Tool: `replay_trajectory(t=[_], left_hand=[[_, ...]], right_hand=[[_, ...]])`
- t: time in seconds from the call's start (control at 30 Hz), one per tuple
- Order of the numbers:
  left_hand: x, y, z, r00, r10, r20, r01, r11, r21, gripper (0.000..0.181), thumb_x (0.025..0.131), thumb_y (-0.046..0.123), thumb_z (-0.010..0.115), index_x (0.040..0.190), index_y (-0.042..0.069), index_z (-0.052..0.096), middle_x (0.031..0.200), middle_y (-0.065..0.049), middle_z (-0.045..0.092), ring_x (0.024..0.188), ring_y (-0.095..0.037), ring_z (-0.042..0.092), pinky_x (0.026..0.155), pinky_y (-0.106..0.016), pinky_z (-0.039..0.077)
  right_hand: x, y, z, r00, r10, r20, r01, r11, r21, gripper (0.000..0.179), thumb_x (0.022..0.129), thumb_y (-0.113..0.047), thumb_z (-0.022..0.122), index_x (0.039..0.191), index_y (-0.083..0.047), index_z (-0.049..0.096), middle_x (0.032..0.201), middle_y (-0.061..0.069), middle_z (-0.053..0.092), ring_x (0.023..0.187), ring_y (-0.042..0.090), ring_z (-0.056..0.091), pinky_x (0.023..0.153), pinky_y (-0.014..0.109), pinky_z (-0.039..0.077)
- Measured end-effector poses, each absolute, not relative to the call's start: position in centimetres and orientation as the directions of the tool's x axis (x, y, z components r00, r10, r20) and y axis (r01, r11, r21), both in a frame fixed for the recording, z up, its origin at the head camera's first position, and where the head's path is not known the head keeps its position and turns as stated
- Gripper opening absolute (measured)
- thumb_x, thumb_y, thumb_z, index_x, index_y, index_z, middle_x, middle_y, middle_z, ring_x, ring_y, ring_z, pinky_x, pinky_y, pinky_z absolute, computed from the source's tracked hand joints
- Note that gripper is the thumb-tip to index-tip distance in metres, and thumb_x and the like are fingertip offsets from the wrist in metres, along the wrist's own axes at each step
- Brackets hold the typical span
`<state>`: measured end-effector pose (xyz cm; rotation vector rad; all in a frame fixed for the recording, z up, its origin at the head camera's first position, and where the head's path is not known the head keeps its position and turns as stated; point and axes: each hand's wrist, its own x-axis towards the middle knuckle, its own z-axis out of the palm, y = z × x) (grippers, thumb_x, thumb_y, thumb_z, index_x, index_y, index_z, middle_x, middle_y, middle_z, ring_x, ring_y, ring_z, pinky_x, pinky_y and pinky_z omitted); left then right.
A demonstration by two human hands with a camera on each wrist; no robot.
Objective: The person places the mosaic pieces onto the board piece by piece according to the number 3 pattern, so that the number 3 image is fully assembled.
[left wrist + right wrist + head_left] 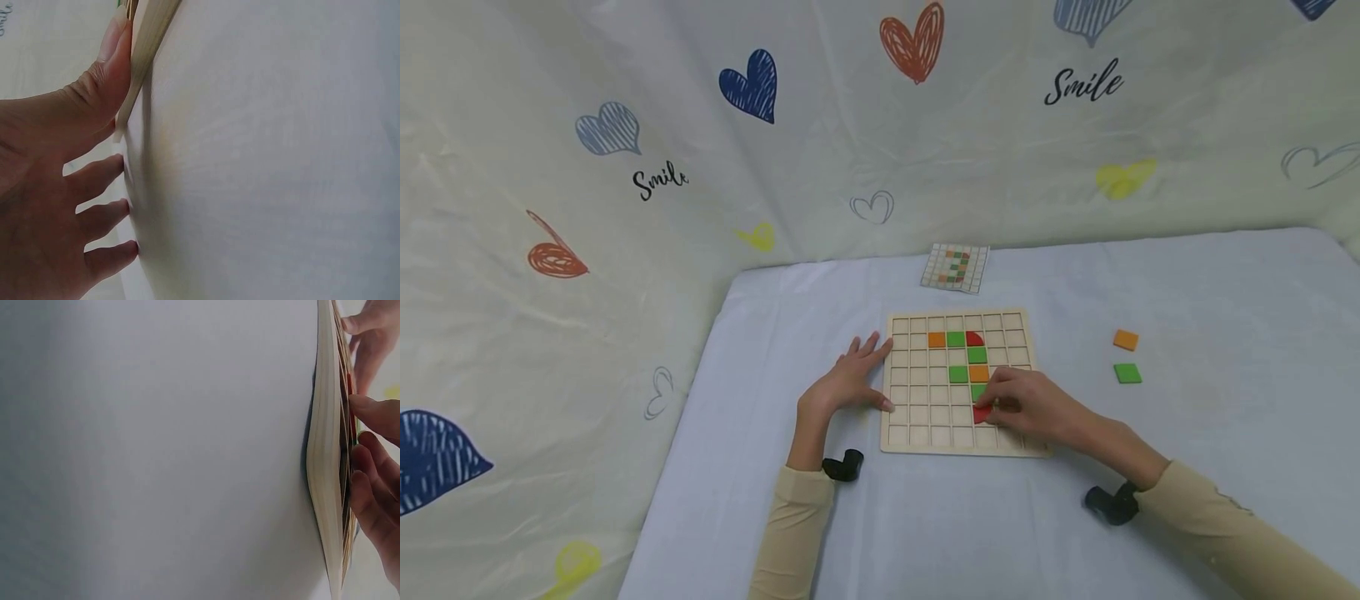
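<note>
A square wooden grid board (919,434) lies on the white-covered table. My left hand (842,385) steadies its left edge, fingers spread and thumb tip at the rim; the left wrist view shows that thumb (115,47) against the board's side. Over the lower right of the grid, my right hand (1037,406) pinches a rounded red tile (981,414) at its cell, partly covering it. Just above is a green tile (977,392). Higher up sit another red rounded tile (973,339), an orange tile (936,340) and several more green and orange squares.
Behind the board lies a small pattern card (955,267) with a coloured grid. To the right are a loose orange tile (1125,339) and a loose green tile (1127,373). A curtain printed with hearts (913,42) hangs behind the table.
</note>
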<state>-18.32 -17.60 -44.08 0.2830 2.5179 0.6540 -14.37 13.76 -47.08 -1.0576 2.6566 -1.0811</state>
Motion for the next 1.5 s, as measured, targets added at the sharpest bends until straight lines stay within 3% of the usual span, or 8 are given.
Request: replay_trajectory(t=[0.57, 0.87, 1.2, 1.5], left_hand=[[-18.2, -17.7, -44.1, -0.845, 0.316, -0.432, 0.075, 0.869, 0.489, 0.107, 0.081, 0.021, 0.089, 0.165, 0.018, 0.024, 0.174, -0.007, 0.007, 0.161, -0.034, -0.004, 0.129, -0.057, 0.007], [-19.0, -18.0, -45.5, -0.840, 0.298, -0.453, 0.059, 0.881, 0.470, 0.111, 0.079, 0.028, 0.090, 0.165, 0.028, 0.020, 0.174, 0.003, 0.003, 0.161, -0.025, -0.008, 0.130, -0.053, 0.005], [-18.5, -17.6, -44.6, -0.842, 0.318, -0.436, 0.086, 0.876, 0.474, 0.108, 0.081, 0.024, 0.088, 0.166, 0.021, 0.021, 0.174, -0.004, 0.005, 0.161, -0.032, -0.006, 0.130, -0.054, 0.005], [-18.2, -17.6, -44.2, -0.847, 0.331, -0.417, 0.095, 0.864, 0.494, 0.107, 0.080, 0.022, 0.089, 0.165, 0.018, 0.024, 0.174, -0.007, 0.008, 0.161, -0.034, -0.003, 0.129, -0.056, 0.006]], right_hand=[[-13.9, 16.6, -46.4, -0.820, -0.542, 0.185, -0.525, 0.582, -0.621, 0.023, 0.081, 0.003, 0.081, 0.096, -0.014, 0.080, 0.092, -0.008, 0.069, 0.076, 0.003, 0.056, 0.065, 0.021, 0.054], [-14.4, 19.2, -46.5, -0.844, -0.471, 0.256, -0.528, 0.643, -0.555, 0.024, 0.077, 0.005, 0.084, 0.095, -0.010, 0.080, 0.085, -0.009, 0.069, 0.073, 0.001, 0.054, 0.062, 0.020, 0.052], [-14.0, 22.5, -47.2, -0.812, -0.428, 0.396, -0.579, 0.677, -0.455, 0.032, 0.068, 0.009, 0.087, 0.090, -0.013, 0.080, 0.081, -0.013, 0.067, 0.069, -0.001, 0.054, 0.060, 0.012, 0.045], [-14.0, 24.5, -47.7, -0.830, -0.401, 0.389, -0.549, 0.713, -0.436, 0.033, 0.066, 0.009, 0.088, 0.090, -0.012, 0.080, 0.082, -0.011, 0.070, 0.070, -0.002, 0.055, 0.061, 0.011, 0.044]])
